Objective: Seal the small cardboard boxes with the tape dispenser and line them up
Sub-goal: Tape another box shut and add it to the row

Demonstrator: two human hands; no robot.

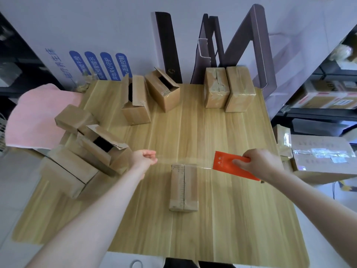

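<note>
While the closed box lies mid-table, long axis running away from the person, clear tape stretches crosswise over its far end: left hand pinches the free end, right hand grips the orange dispenser (both closed). Two open boxes wait behind.

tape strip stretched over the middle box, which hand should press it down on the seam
Left. The left hand only pinches the free end of the tape strip above the box; the right hand is occupied gripping the orange dispenser.
</note>
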